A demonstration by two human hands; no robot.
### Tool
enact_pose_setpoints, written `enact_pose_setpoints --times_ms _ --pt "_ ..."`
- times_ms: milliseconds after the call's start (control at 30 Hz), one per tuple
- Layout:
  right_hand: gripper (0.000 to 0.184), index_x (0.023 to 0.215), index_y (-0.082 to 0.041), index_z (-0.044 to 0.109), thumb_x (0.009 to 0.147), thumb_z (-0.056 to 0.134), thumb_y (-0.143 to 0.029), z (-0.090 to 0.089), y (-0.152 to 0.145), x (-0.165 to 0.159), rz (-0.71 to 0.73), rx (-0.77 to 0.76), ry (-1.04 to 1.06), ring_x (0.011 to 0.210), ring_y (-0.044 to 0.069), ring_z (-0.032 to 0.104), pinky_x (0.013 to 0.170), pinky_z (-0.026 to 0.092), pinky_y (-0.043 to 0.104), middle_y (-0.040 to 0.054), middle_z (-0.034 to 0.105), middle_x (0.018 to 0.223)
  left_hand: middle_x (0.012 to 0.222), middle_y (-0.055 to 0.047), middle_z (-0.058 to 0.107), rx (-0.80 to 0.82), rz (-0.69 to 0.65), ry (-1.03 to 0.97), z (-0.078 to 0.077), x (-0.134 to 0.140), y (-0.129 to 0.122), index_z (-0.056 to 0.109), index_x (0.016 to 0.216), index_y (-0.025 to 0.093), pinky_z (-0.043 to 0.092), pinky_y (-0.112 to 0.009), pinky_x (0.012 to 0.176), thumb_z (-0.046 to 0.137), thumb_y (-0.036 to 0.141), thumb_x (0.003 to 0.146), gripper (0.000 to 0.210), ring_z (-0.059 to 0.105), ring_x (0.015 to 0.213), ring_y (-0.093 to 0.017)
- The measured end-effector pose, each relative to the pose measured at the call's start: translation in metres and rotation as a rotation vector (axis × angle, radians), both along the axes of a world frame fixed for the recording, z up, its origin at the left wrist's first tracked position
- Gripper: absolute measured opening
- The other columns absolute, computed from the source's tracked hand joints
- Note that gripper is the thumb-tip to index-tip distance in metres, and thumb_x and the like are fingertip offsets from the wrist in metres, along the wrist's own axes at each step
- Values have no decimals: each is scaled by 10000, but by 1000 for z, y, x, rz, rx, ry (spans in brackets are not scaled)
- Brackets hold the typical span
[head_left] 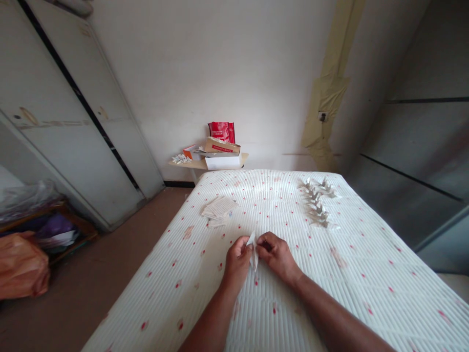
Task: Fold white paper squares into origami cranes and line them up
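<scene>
A small folded piece of white paper (pixel 253 252) stands narrow and pointed between my two hands, above the quilted bedcover. My left hand (pixel 239 256) pinches its left side between thumb and fingers. On the other side my right hand (pixel 276 254) has its fingers curled together at the paper's right edge; the fingertips are partly hidden. Ahead and to the left lies a loose pile of printed paper sheets (pixel 219 209). Several folded paper figures with pointed tips (pixel 314 200) stand in rows at the far right of the bed.
The bed (pixel 176 293) has a white ribbed cover with red spots. Behind it, a small table (pixel 196 165) holds a white box (pixel 223 161), a red bag (pixel 222 132) and more folded paper pieces (pixel 181 159). Cabinets (pixel 73 107) stand left, an orange bag (pixel 22 266) below them.
</scene>
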State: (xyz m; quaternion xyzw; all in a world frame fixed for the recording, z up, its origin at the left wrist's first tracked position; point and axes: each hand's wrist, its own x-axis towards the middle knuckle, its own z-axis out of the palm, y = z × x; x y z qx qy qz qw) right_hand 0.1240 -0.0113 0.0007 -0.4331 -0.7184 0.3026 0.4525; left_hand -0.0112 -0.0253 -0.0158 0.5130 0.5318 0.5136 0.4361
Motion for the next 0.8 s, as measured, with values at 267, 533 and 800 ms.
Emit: enact_pose_setpoints --times_ms 267,533,800 --pt "102 750 -198 532 680 599 -227 5 -4 -3 -109 37 -289 599 122 503 562 380 227 4 550 728 801 -22 617 1 38 -60 -2 -1 -2 584 923 181 441 -223 633 499 371 783 251 569 738 -160" --pt "260 998 -187 533 746 472 -162 -1 -5 -2 -110 33 -361 615 145 562 589 377 236 29 627 752 743 -5 582 -14 47 -40 -8 0 0 564 978 192 433 -233 620 493 364 794 261 553 692 -156" --pt "279 978 -172 539 732 420 -114 -4 0 -3 -123 -56 -209 579 135 547 576 390 229 3 599 659 683 22 540 -11 44 2 -9 0 -1 554 978 182 407 -215 585 480 364 806 261 519 623 -128"
